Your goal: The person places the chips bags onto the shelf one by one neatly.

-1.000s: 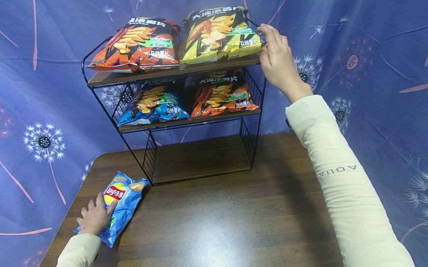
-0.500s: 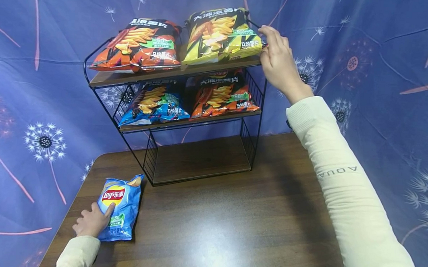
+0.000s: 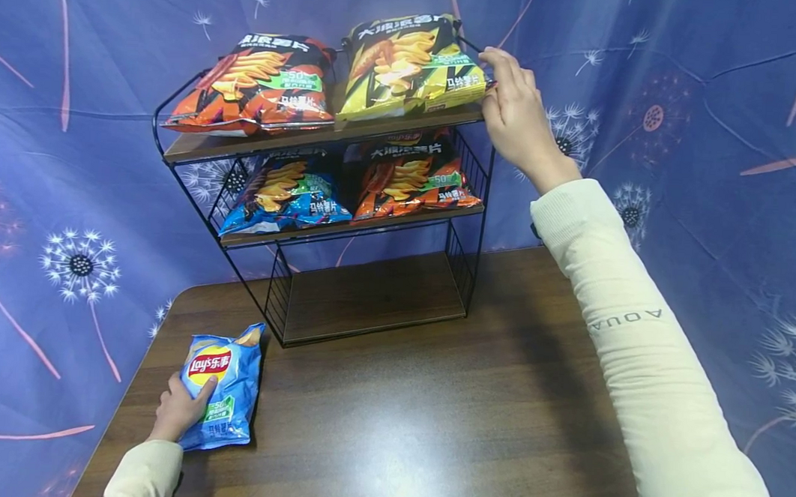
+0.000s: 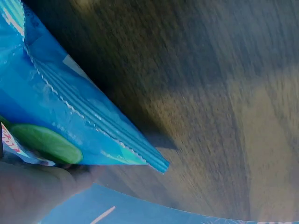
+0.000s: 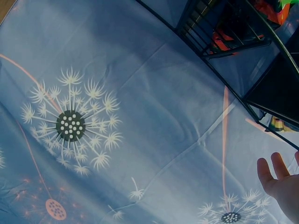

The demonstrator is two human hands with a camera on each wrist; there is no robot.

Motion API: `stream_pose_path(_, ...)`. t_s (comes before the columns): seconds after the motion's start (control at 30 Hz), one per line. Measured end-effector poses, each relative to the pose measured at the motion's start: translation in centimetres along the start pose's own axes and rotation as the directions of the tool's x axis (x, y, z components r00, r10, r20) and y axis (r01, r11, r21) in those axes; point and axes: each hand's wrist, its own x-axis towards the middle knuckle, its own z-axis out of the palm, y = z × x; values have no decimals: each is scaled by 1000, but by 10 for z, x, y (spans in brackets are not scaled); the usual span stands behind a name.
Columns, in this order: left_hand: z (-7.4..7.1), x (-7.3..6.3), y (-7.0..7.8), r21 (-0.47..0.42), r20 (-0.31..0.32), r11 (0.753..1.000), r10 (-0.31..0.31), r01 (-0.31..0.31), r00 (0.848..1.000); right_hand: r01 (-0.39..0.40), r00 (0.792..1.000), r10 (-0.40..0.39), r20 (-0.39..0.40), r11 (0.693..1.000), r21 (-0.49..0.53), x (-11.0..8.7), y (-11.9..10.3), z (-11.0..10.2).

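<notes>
A blue Lay's chip bag [image 3: 238, 371] lies at the table's left, its printed front up. My left hand [image 3: 178, 411] grips its left edge, thumb across the front and fingers mostly hidden at the side. In the left wrist view, the crimped end of the chip bag [image 4: 60, 121] sticks out past the hand [image 4: 37, 189]. My right hand [image 3: 518, 112] holds the upper right end of the black wire shelf rack [image 3: 486, 200], beside a yellow chip bag [image 3: 414, 69]. The right wrist view shows several fingers of that hand [image 5: 282, 186] near the frame.
An orange chip bag [image 3: 258, 83] shares the top shelf. A blue chip bag [image 3: 286, 190] and another orange one [image 3: 415, 174] sit on the middle shelf. The bottom shelf [image 3: 375, 292] stands on the brown table [image 3: 390, 406]. A patterned blue curtain [image 3: 699, 182] hangs behind.
The blue Lay's bag has turned from a slant to nearly upright. My left hand's spread fingers have slid around its left edge. The right hand stays in place.
</notes>
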Motion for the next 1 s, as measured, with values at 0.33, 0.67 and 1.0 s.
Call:
stream_pose_path(0.33, -12, -1, 0, -25, 53, 1000, -5, 6, 999, -5, 1000, 5, 6, 1000, -3, 0, -1, -1)
stream_pose_path(0.67, -20, -5, 6, -47, 92, 998, -46, 51, 995, -2, 1000, 2, 4, 1000, -4, 0, -1, -1)
stream_pose_path(1.0, -22, -9, 10, -95, 94, 992, -78, 87, 992, -7, 1000, 7, 8, 1000, -4, 0, -1, -1)
